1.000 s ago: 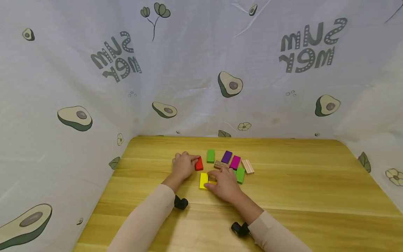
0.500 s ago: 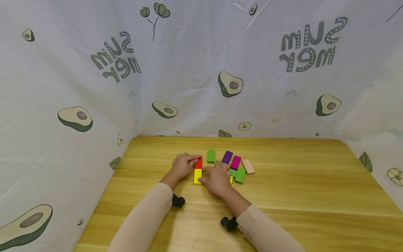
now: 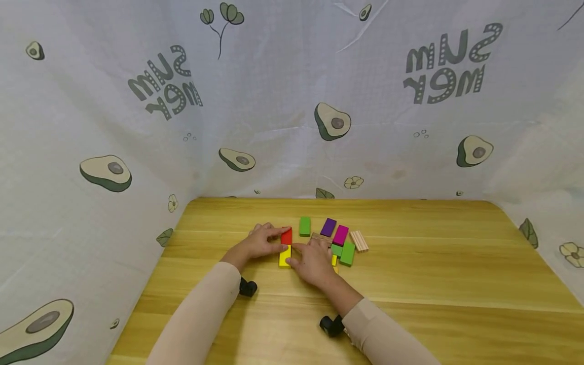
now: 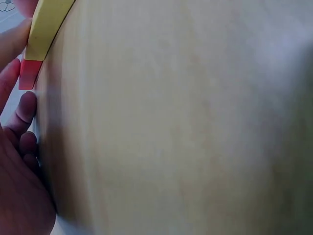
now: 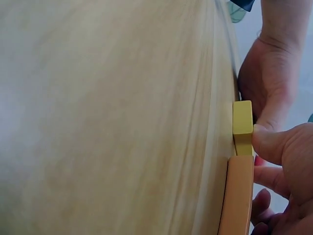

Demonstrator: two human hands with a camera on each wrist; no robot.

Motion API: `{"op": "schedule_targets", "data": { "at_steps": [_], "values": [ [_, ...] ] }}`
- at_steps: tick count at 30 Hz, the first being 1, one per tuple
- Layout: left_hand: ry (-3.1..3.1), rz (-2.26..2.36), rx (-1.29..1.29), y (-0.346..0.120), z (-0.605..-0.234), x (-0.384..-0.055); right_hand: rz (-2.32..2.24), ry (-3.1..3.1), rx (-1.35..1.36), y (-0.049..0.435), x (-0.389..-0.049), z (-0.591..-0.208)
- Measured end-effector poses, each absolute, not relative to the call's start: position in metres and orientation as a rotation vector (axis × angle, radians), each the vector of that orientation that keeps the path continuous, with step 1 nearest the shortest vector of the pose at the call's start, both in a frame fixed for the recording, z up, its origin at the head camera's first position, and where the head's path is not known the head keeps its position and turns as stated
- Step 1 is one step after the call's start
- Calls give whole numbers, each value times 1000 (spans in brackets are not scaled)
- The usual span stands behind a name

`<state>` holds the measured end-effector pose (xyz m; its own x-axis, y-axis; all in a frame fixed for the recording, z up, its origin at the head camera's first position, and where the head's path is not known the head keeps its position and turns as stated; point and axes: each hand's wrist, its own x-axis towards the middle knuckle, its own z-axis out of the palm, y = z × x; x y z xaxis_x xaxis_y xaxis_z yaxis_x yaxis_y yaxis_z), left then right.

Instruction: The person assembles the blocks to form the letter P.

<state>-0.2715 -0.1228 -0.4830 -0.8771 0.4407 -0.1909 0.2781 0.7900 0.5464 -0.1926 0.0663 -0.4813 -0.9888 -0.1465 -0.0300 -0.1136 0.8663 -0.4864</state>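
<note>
A red block (image 3: 286,238) and a yellow block (image 3: 284,257) lie end to end in a straight line on the wooden table. My left hand (image 3: 260,242) has its index finger at the far end of the red block and its thumb by the seam between the two. From the right, my right hand (image 3: 315,262) holds the yellow block with thumb and index finger. In the left wrist view the yellow block (image 4: 46,29) and red block (image 4: 30,73) touch. The right wrist view shows my right thumb (image 5: 268,143) against the yellow block (image 5: 242,117).
Behind stands a green block (image 3: 304,226). Purple (image 3: 328,227), magenta (image 3: 340,235), brown (image 3: 321,237), striped (image 3: 359,241) and green (image 3: 347,254) blocks cluster near my right hand. An orange block (image 5: 237,196) lies close below it. A printed curtain (image 3: 292,101) encloses the table.
My right hand slid the yellow block left until it met the red block, which straightened. My left thumb then shifted nearer to the seam between them.
</note>
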Motion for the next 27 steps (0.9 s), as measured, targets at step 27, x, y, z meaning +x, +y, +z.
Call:
{"op": "schedule_targets", "data": {
  "at_steps": [27],
  "values": [
    [2761, 631, 462, -113, -483, -285, -918, 2579, -382, 129, -144, -459]
  ]
}}
